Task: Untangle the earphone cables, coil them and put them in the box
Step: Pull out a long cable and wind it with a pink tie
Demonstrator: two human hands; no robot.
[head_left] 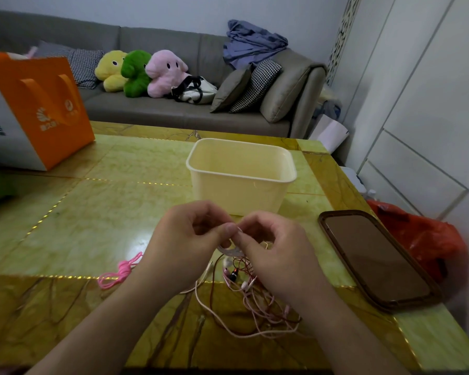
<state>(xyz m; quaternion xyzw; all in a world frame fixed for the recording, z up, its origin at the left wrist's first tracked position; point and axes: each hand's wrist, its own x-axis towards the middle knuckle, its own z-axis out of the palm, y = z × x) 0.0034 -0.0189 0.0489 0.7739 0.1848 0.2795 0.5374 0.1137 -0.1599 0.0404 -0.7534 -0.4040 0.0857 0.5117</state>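
Head view shows two hands meeting just in front of the box [241,169]. Left hand [184,239] and right hand [276,247] both have curled fingers, and their thumb tips pinch a pale strand of the earphone cables [252,301] between them. Below the hands the rest of the cables lie in one tangled heap of pink, whitish and dark red strands on the table [92,207], near its front edge. One bright pink cord [119,272] lies apart, to the left of the heap.

One cream box stands open-topped behind the hands, with bare table to its left as far as one orange bag [44,109] at the far left edge. To the right of the box one brown-rimmed lid [374,261] lies flat, close to the table's right edge. Beyond that edge sits one red plastic bag [428,239]. Behind the box, past the table's far edge, a grey sofa [173,109] carries three plush toys [138,71]: yellow, green, pink.
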